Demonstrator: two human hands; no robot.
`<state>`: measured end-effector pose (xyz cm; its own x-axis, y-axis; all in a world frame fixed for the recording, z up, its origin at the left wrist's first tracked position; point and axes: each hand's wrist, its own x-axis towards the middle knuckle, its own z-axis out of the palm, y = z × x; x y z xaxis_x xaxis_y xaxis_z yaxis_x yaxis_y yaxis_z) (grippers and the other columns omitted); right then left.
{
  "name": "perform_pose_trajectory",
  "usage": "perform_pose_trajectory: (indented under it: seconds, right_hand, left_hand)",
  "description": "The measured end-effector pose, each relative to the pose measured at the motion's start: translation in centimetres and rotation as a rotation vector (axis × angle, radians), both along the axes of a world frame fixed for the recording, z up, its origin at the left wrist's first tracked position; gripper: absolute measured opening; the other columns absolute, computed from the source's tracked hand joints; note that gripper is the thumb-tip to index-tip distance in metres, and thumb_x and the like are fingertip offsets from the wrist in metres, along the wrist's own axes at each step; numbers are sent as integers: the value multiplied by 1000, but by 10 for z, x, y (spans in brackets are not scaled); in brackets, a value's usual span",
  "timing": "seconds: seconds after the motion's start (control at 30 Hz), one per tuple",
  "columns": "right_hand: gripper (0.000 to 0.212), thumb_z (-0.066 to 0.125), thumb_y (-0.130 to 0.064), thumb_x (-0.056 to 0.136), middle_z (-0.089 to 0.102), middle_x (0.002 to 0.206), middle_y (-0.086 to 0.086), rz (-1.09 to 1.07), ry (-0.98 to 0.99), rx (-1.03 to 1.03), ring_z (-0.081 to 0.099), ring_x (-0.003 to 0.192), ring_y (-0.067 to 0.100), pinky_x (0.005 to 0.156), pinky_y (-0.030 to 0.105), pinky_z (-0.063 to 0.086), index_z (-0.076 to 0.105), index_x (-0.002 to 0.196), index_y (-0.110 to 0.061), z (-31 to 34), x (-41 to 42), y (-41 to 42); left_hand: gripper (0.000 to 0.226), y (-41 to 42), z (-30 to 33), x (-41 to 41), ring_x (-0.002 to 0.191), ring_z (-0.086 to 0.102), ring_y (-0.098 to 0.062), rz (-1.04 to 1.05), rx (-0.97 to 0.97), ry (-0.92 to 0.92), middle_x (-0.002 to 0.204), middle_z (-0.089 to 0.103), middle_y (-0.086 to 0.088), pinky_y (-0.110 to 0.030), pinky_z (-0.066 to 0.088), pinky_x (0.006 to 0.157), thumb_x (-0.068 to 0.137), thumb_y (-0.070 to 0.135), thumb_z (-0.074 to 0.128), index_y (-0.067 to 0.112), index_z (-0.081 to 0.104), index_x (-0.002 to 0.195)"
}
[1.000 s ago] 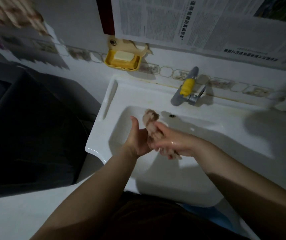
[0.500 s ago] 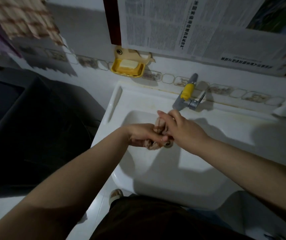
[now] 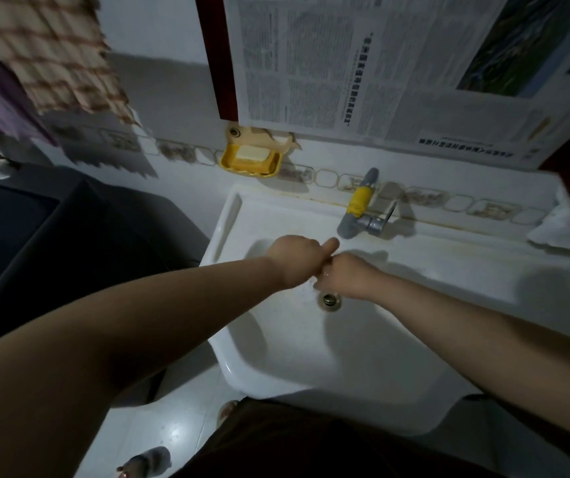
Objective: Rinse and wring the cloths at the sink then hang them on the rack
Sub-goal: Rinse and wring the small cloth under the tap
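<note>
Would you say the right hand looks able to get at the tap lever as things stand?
Probably yes, once it lets go: the right hand is fisted against the left hand over the drain, and nothing stands between it and the tap lever just behind.

A white sink [image 3: 414, 357] carries a grey-and-yellow tap [image 3: 357, 208] on its back ledge.

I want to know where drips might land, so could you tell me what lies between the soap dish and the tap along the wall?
In the head view, nothing stands between the soap dish and the tap: only patterned wall tiles and the sink rim below.
</note>
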<state>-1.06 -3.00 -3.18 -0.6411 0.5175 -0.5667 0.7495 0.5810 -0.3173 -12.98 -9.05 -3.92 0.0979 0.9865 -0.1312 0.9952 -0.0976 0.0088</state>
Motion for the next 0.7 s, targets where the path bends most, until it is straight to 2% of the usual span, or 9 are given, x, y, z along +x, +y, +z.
perform_pose_trajectory:
  seconds: [0.07, 0.17, 0.27, 0.37, 0.47, 0.53, 0.57, 0.63, 0.7]
  right_hand:
    - [23, 61, -25, 85, 42, 61, 0, -299, 97, -412, 38, 48, 14, 45, 22, 25, 46, 69, -20, 9, 2, -1]
    - [39, 55, -15, 91, 28, 49, -6, -526, 160, -1010, 18, 38, 5, 37, 15, 10, 35, 58, -24, 19, 13, 3]
    - [43, 42, -10, 95, 25, 44, -10, -567, 197, -1272, 20, 32, 0, 32, 13, 7, 27, 57, -25, 19, 19, 7]
    - [30, 48, -8, 89, 33, 52, -7, -653, 290, -1338, 24, 36, 0, 29, 10, 16, 34, 67, -22, 15, 24, 15]
    - [14, 59, -6, 89, 59, 79, 6, -663, 391, -1060, 44, 43, 4, 39, 15, 36, 50, 96, -16, 12, 29, 17]
    - [50, 69, -6, 84, 56, 117, 13, -661, 532, -766, 63, 68, 13, 55, 26, 49, 42, 124, -18, 3, 37, 15]
    - [70, 72, -6, 81, 46, 134, 13, -585, 609, -576, 64, 89, 18, 67, 30, 52, 31, 136, -22, -1, 43, 12]
    - [90, 73, -13, 81, 18, 155, 2, -181, 630, -91, 44, 125, 16, 90, 29, 45, 14, 146, -33, -4, 54, 3]
    - [93, 74, -15, 77, 2, 158, -1, 251, 619, 382, 33, 136, 19, 94, 30, 44, 14, 146, -32, -7, 60, 1]
  left_hand:
    - [27, 3, 5, -10, 64, 62, -33, -203, 251, 74, 80, 63, -12, -30, 30, 48, 94, 26, 39, 10, 40, 116]
    - [18, 9, 9, -22, 37, 49, -27, -452, 405, 71, 53, 53, -8, -19, 26, 41, 86, 28, 39, 11, 37, 93]
    - [14, 18, 9, -26, 39, 49, -26, -508, 457, 88, 54, 53, -6, -20, 28, 41, 88, 24, 44, 12, 39, 92]
    - [21, 17, 17, -10, 60, 62, -31, -271, 289, 124, 73, 65, -8, -27, 30, 49, 95, 29, 43, 10, 48, 103]
    - [21, 7, 21, 8, 89, 65, -31, 130, -114, 69, 99, 67, -8, -30, 40, 64, 91, 25, 46, 14, 60, 102]
    - [21, 4, 21, 10, 84, 63, -28, 315, -358, -100, 97, 67, -11, -29, 42, 66, 91, 25, 47, 12, 63, 97]
    - [20, 5, 20, 5, 71, 60, -27, 400, -510, -275, 87, 64, -14, -28, 40, 60, 91, 25, 49, 10, 63, 89]
    - [26, 6, 17, -3, 47, 42, -20, 575, -775, -737, 64, 50, -12, -24, 30, 48, 90, 28, 54, 13, 52, 70]
    - [24, 7, 22, -4, 46, 42, -13, 572, -930, -1093, 57, 49, -4, -23, 27, 47, 86, 26, 57, 15, 48, 66]
